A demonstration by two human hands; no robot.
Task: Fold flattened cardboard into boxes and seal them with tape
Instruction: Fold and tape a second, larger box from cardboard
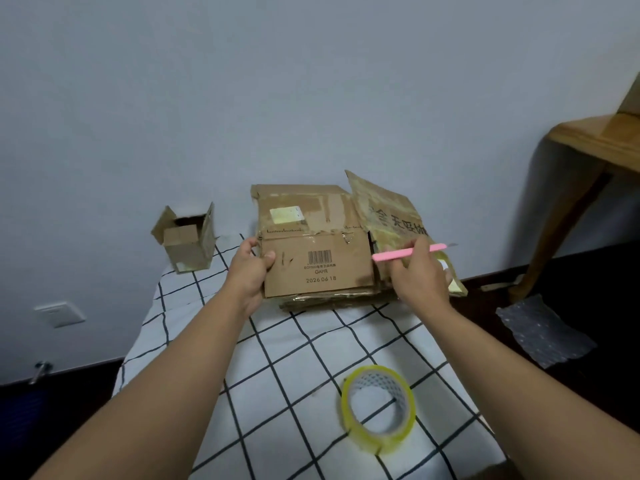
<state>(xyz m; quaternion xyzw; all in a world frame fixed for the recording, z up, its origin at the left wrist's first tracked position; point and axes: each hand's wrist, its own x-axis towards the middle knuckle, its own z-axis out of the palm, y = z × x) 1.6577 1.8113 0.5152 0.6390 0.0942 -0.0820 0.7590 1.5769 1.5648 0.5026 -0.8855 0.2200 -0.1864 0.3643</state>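
- Covering the work surface is a white cloth with a black grid pattern (311, 358), which runs from the near edge up to a plain pale grey-blue wall (242, 81).
- The flattened cardboard box (317, 261) lies at the far end of the cloth, against the wall, its printed barcode face up and one torn flap (384, 209) raised at the right.
- The left hand (247, 268) grips the box's left edge, thumb on top and fingers curled behind.
- The right hand (420, 271) pinches a pink utility knife (410, 252) in its curled fingers, over the box's right side.
- A roll of clear yellowish tape (377, 408) lies on the cloth, near the camera and well apart from the box.
- A small open cardboard box (188, 239) stands upright at the cloth's far left corner.
- A wall socket (59, 313) sits low on the left.
- At right, a wooden table (588, 147) stands over a dark floor (606, 271), where bubble wrap (540, 327) lies.
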